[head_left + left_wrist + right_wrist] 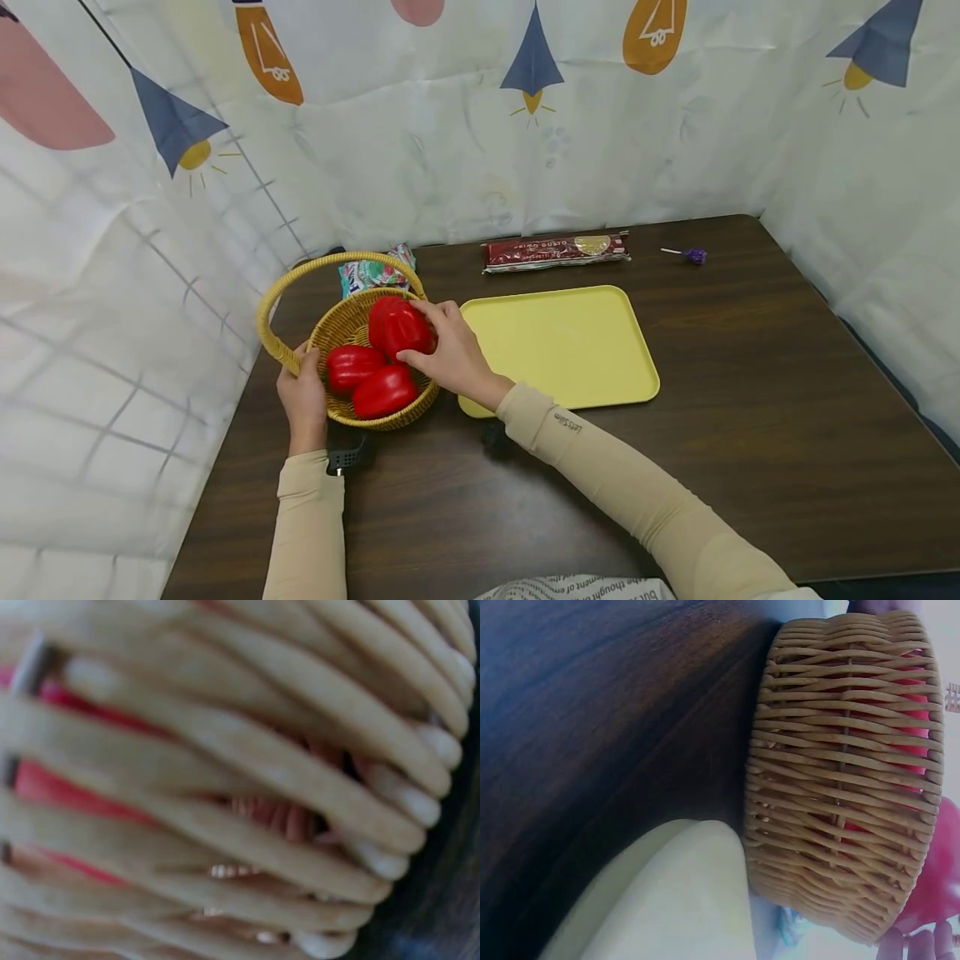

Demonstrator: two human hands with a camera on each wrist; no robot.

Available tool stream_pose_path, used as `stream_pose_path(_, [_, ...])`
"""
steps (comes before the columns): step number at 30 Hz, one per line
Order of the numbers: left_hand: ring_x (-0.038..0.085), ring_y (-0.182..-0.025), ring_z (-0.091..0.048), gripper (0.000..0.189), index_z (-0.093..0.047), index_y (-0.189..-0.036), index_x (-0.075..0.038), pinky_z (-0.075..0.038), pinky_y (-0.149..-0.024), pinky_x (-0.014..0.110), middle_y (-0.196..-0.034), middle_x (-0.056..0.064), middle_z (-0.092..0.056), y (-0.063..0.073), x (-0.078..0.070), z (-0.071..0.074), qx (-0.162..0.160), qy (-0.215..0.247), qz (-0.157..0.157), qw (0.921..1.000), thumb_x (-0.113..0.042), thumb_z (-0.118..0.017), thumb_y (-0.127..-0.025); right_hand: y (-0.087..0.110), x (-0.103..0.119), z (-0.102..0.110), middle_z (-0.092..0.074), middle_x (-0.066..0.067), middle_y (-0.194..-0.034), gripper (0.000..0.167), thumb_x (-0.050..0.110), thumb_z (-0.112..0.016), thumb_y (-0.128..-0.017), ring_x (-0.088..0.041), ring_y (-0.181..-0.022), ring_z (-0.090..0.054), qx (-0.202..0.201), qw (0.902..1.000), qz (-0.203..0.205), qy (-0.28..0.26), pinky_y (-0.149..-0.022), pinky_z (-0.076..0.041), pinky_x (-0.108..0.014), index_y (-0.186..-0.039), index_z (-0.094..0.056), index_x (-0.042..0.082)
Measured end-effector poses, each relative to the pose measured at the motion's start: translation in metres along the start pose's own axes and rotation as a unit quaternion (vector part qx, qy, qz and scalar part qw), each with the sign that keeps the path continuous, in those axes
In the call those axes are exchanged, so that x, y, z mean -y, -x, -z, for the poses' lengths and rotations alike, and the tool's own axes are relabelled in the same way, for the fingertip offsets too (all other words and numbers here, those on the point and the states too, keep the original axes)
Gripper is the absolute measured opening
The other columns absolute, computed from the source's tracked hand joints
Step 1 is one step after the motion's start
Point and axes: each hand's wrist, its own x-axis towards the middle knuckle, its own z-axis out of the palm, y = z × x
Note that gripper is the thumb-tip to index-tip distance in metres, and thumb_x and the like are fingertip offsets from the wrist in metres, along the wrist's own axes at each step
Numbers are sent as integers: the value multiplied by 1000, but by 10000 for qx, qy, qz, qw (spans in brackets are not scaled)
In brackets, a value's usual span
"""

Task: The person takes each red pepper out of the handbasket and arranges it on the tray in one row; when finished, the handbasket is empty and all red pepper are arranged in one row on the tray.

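A yellow woven basket (pixel 339 323) with a tall hoop handle stands at the left of the table, holding red bell peppers. My left hand (pixel 303 402) grips its left side where the handle meets the rim. Between the thumb and fingers of my right hand (pixel 459 357) is the upper red bell pepper (pixel 402 327), at the basket's right rim. Two more, a left bell pepper (pixel 352 367) and a front bell pepper (pixel 386 392), lie inside. In the left wrist view, close weave (pixel 247 757) fills the picture and red shows through its gaps.
Right of the basket lies a yellow tray (pixel 558 346). Behind the basket is a colourful snack packet (pixel 375 272). A long dark-red packet (pixel 557 252) and a purple lollipop (pixel 694 256) lie along the table's back edge, near the printed curtain (pixel 450 167).
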Motion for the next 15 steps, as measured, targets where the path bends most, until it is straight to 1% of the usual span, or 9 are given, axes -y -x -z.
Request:
stream_pose_path(5, [18,-115,-48,43,-57,-134,-2,-32,-105,35,-130,17,-56,0,0,1,35,-7,17,10000,-28,-49,-101,-1,4,-2,-45,-4,-112,76,38,-80,-78,-16,-99,-50,51,9994,-153,319,-78,-51,-26,-141,-49,10])
stream_pose_path(7, [17,-115,-48,43,-57,-134,-2,-33,-104,35,-130,17,-56,0,0,1,47,-15,19,10000,-28,-49,-101,0,5,-3,-45,-5,-113,75,38,-81,-78,-16,-101,-49,51,9989,-200,414,-78,-51,-26,-140,-51,8])
stream_pose_path(9, [17,-114,-48,43,-57,-134,-2,-32,-104,35,-130,17,-56,0,1,1,45,-14,26,10000,-28,-49,-101,2,5,-4,-45,-5,-115,74,36,-82,-77,-17,-105,-48,43,9987,-201,459,-79,-50,-27,-139,-52,10])
stream_pose_path(13, [18,-117,-46,43,-57,-134,-2,-30,-107,37,-132,17,-55,0,0,1,45,-22,36,10000,-28,-49,-101,5,4,-5,-43,-6,-122,74,30,-83,-76,-18,-112,-44,52,9988,-19,494,-82,-50,-27,-140,-51,15])
stream_pose_path(15, [18,-117,-46,43,-57,-134,-2,-29,-108,38,-133,17,-55,0,0,1,37,-6,41,10000,-29,-49,-101,7,4,-6,-43,-7,-124,73,29,-83,-76,-19,-112,-43,30,9984,119,550,-83,-49,-28,-141,-51,16])
